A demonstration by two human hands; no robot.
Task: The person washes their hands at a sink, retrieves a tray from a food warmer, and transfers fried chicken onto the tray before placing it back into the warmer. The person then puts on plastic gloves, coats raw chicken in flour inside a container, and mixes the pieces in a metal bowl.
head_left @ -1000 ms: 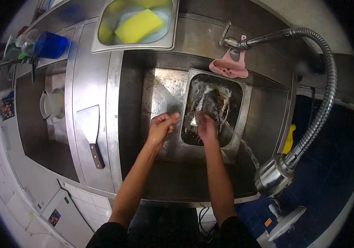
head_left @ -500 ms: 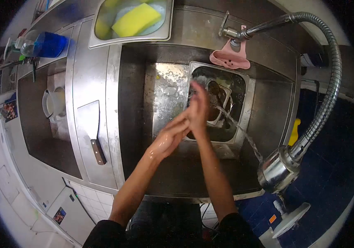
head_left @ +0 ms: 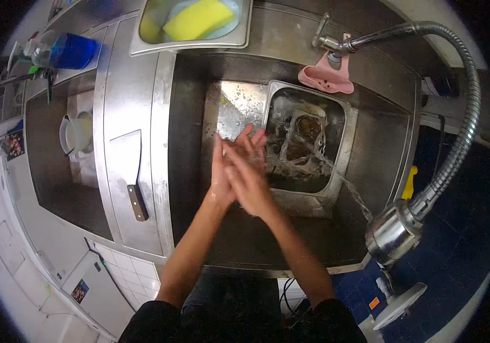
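My left hand (head_left: 220,176) and my right hand (head_left: 252,191) press together, wet, above the left part of the metal sink (head_left: 190,143). The right palm lies across the left one. Fingers on both are stretched out and somewhat blurred, and I see no object between them. Just right of them a steel pan (head_left: 339,160) sits in the sink, full of water with a smaller container (head_left: 308,128) under the surface. A stream from the faucet head (head_left: 390,234) runs into the pan, clear of my hands.
A steel container (head_left: 190,44) with a yellow sponge (head_left: 199,20) stands at the back. On the left ledge lies a scraper (head_left: 133,177); a blue-liquid bottle (head_left: 73,51) and a white jug (head_left: 76,134) are farther left. A pink holder (head_left: 328,77) hangs by the tap.
My hands have moved left and away from over the pan, and the right palm now crosses the left. The stream falls into the pan; the whole view has shifted slightly.
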